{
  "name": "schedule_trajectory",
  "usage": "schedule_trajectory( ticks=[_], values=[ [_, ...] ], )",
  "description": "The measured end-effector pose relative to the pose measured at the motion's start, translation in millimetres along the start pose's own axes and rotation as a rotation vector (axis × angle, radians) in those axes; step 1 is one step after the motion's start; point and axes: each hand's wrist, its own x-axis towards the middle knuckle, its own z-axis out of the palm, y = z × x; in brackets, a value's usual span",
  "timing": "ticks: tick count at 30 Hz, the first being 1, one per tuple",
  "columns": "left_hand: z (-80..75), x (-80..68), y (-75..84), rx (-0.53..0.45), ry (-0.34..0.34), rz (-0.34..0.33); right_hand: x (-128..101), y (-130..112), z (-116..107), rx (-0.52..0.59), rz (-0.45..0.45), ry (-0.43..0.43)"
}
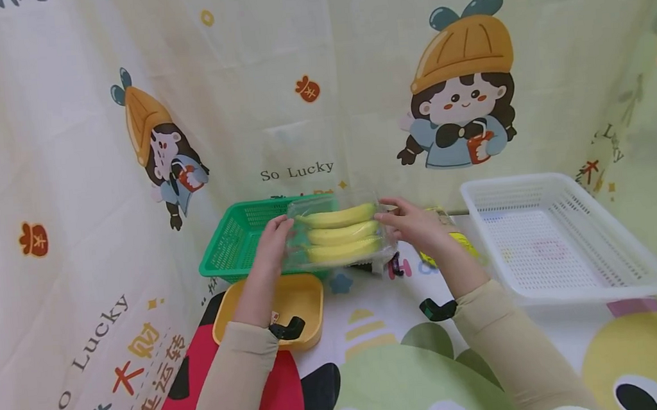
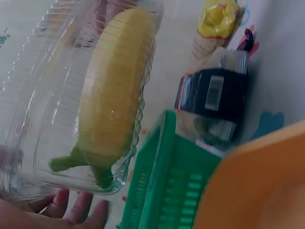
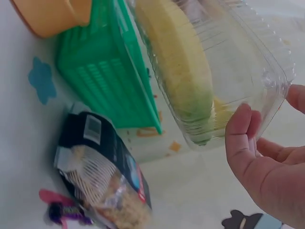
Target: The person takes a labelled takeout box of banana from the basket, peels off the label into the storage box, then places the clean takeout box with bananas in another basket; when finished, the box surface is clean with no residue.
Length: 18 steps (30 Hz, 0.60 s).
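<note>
A clear plastic clamshell box (image 1: 336,233) with three yellow bananas inside is held up between both hands, over the right end of a green basket (image 1: 233,244). My left hand (image 1: 273,238) grips the box's left end, its fingertips (image 2: 71,214) under the clear box (image 2: 47,95) by a banana's (image 2: 114,95) green stem. My right hand (image 1: 408,221) grips the right end. In the right wrist view the thumb of my right hand (image 3: 257,148) lies against the corner of the box (image 3: 248,62), with a banana (image 3: 181,71) behind the plastic.
An orange-yellow tray (image 1: 301,303) sits in front of the green basket (image 3: 105,71). A dark snack packet (image 3: 105,171) lies on the table under the box, and a yellow packet (image 1: 459,240) lies past my right wrist. A white basket (image 1: 512,181) stands on the right. Printed cloth walls surround the table.
</note>
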Motion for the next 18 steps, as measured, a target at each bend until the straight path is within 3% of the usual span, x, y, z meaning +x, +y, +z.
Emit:
schedule_trajectory(
  ticks=[3,11,18],
  values=[
    [-9.6,4.8,0.6,0.074,0.012,-0.019,11,-2,8,-0.020,0.003,0.008],
    [-24.9,15.0,6.1,0.164,0.069,0.022,31,-6,28,-0.023,-0.066,0.131],
    [-47.5,24.5,9.9,0.219,0.114,0.035,44,-18,46,-0.027,-0.075,0.138]
  ],
)
